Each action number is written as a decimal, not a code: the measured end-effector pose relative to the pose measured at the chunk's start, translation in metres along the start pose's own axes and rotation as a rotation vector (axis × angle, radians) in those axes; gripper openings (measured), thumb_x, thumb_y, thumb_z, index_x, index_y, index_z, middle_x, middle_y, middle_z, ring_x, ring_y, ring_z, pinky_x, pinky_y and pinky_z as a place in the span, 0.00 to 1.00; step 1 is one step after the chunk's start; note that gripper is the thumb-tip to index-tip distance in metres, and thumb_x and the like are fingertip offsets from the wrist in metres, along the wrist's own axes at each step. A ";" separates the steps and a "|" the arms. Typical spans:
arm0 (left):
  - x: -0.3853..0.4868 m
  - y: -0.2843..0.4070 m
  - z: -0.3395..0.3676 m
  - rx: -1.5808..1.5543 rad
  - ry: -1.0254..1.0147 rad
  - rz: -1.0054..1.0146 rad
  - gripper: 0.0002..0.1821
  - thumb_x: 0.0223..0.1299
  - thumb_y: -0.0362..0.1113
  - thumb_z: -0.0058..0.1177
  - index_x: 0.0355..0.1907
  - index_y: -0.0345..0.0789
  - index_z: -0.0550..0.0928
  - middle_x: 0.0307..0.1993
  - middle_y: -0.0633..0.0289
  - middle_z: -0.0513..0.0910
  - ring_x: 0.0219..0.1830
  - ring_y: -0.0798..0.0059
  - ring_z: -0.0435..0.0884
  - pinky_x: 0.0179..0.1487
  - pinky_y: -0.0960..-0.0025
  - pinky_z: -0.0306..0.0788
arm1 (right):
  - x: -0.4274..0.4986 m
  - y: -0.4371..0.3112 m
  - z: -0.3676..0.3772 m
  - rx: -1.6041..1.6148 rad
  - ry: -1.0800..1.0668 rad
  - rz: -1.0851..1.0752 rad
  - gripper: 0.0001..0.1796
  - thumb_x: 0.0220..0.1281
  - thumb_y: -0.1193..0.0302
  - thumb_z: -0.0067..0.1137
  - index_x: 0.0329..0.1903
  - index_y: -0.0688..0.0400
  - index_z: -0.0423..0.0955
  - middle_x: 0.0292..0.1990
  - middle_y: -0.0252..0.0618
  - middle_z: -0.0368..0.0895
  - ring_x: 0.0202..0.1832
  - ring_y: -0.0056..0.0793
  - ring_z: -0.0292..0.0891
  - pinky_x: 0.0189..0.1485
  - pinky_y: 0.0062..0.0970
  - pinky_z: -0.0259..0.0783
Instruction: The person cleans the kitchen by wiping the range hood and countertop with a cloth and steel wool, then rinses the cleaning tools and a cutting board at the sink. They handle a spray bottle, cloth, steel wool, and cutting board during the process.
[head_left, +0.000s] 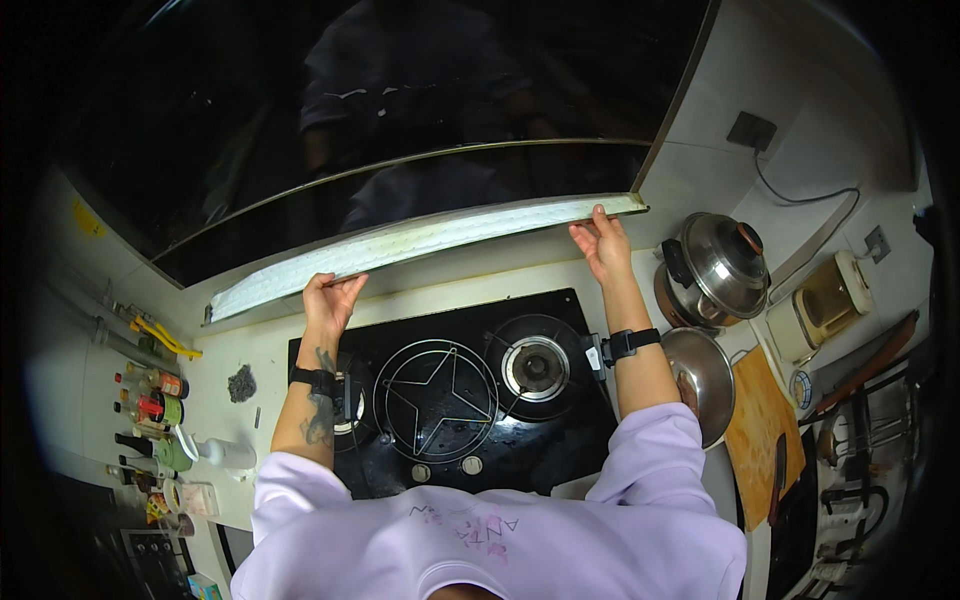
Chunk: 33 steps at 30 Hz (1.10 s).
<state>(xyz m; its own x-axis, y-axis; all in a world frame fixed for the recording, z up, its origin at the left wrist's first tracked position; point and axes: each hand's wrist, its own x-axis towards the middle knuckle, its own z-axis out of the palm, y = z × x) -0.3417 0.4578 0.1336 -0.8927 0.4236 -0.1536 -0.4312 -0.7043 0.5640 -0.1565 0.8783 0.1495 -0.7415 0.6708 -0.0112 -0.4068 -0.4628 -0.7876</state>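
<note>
A long narrow tray (442, 237), lined with white textured sheet, runs along the lower edge of the black glossy range hood (510, 169). My left hand (330, 306) grips its front rim left of the middle, thumb above and fingers beneath. Toward the right end, my right hand (606, 247) has the same rim between thumb and fingers. Whether the tray is attached to the hood is hard to tell. Below both hands lies a black gas cooktop (465, 315) with a round star-patterned wire rack (452, 349) on it.
Right of the cooktop stand a lidded steel pot (724, 262), a metal bowl (709, 382) and a wooden cutting board (757, 420) with a knife (778, 480). On the left are steel wool (241, 384), a white spray bottle (225, 453) and several sauce bottles (169, 409).
</note>
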 end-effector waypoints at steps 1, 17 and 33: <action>0.000 0.001 0.003 -0.012 -0.011 -0.011 0.19 0.54 0.29 0.41 0.46 0.17 0.67 0.50 0.35 0.73 0.55 0.42 0.73 0.62 0.44 0.69 | 0.003 0.002 -0.005 0.012 -0.082 -0.028 0.18 0.67 0.65 0.56 0.52 0.60 0.64 0.44 0.43 0.72 0.45 0.36 0.73 0.46 0.32 0.79; 0.003 0.022 0.025 0.037 -0.115 0.040 0.18 0.59 0.32 0.39 0.46 0.19 0.70 0.48 0.36 0.76 0.52 0.44 0.78 0.57 0.49 0.75 | 0.040 -0.002 -0.035 0.006 -0.095 0.041 0.21 0.67 0.62 0.55 0.49 0.70 0.70 0.43 0.49 0.80 0.46 0.35 0.78 0.58 0.33 0.74; 0.005 0.031 0.026 0.059 -0.089 0.049 0.12 0.60 0.31 0.39 0.39 0.23 0.71 0.43 0.41 0.78 0.48 0.50 0.81 0.54 0.51 0.77 | 0.040 -0.008 -0.030 -0.009 -0.134 0.069 0.21 0.67 0.63 0.54 0.49 0.71 0.70 0.45 0.51 0.79 0.49 0.37 0.76 0.60 0.33 0.73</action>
<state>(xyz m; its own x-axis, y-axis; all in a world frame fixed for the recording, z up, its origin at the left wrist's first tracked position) -0.3565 0.4530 0.1719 -0.8962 0.4404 -0.0537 -0.3768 -0.6915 0.6163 -0.1672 0.9259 0.1367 -0.8327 0.5536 0.0164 -0.3479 -0.4999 -0.7931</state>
